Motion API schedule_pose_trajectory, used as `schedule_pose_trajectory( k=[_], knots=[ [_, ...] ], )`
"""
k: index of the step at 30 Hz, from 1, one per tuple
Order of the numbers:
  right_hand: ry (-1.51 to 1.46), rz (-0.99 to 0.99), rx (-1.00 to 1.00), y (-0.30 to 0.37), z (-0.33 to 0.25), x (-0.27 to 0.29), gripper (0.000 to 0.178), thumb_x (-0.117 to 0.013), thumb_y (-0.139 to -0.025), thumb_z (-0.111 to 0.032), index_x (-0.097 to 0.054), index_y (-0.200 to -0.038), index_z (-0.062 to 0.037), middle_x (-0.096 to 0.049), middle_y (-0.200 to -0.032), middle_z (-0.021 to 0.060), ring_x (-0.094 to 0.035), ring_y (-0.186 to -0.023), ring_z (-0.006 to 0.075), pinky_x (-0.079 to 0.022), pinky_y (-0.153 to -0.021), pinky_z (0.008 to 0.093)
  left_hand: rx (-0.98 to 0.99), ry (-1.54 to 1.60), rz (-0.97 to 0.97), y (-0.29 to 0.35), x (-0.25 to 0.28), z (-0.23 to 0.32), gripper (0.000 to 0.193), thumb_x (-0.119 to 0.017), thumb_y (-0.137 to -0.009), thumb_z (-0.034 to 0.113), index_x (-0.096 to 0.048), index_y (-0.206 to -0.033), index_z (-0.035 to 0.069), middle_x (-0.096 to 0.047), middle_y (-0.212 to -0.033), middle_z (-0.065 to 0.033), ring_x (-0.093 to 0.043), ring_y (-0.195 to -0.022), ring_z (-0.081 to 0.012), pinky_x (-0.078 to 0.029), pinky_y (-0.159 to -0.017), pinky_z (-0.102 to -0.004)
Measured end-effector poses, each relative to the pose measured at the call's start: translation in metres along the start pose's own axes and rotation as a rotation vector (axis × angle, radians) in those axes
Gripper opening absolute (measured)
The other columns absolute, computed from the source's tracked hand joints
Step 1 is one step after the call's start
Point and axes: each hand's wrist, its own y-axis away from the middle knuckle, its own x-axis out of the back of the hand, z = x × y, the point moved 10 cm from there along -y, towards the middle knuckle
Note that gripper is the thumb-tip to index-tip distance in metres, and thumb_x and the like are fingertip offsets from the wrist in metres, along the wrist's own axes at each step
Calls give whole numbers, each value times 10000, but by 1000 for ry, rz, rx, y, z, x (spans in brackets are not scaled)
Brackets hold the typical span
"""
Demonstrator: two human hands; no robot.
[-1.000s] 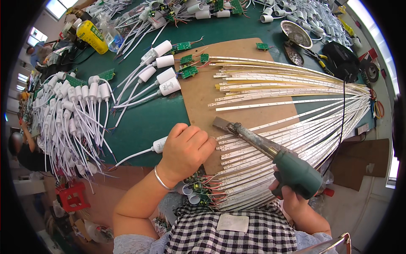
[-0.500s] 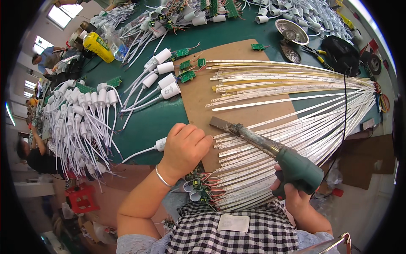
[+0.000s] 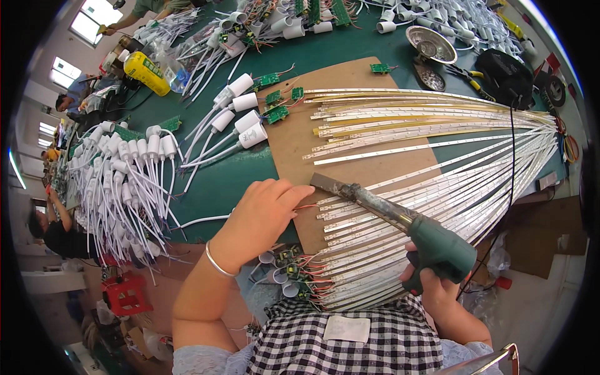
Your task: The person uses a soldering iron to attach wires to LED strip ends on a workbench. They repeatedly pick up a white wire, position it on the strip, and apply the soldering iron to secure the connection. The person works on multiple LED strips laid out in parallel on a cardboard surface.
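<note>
My left hand point(image 3: 259, 215) is closed, with its index fingertip close to the soldering gun's tip. A thin red wire point(image 3: 305, 206) comes out from under its fingers to the end of an LED strip; the rest of what the hand holds is hidden. A white cable point(image 3: 203, 220) runs in beneath the hand. My right hand point(image 3: 437, 287) grips the dark green handle of a soldering gun point(image 3: 440, 253). Its blocky metal tip lies over the brown board point(image 3: 294, 172), just above the strip ends. Many white LED strips point(image 3: 381, 253) fan out under the gun.
White lamp caps with cables point(image 3: 122, 169) pile up at left. Small green circuit boards point(image 3: 275, 114) lie at the brown board's edge, others point(image 3: 294, 275) by my apron. A metal dish point(image 3: 431, 45), pliers point(image 3: 465, 80) and yellow bottle point(image 3: 145, 73) stand farther back. A black cord point(image 3: 512, 156) crosses the strips.
My left hand has shifted slightly left and covers the white lamp cap seen before. A red wire now shows at its fingers. The soldering gun has barely moved.
</note>
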Motion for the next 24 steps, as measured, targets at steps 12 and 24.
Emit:
schedule_pose_trajectory(
  k=[12, 24],
  knots=[
    [-173, 121, -47, -5, 1, 4, 483, -546, -865, -151, -407, -1294, 22, -577, -1138, 167, -623, -674, 192, -506, -606, 288, -86, 434, -113, -11, -8, -7, 262, -615, -754, 32, -618, -1012, 77, -571, -878, -89, -573, -831, -292, -480, -727, -362],
    [-115, 88, -21, -6, 1, 2, 506, -534, -867, -177, -382, -1294, 48, -568, -1137, 201, -615, -646, 213, -503, -561, 298, -261, 6, 178, -6, 1, 12, 149, -719, -699, 117, -648, -831, 113, -558, -741, -19, -560, -671, -213, -440, -629, -330]
  ],
)
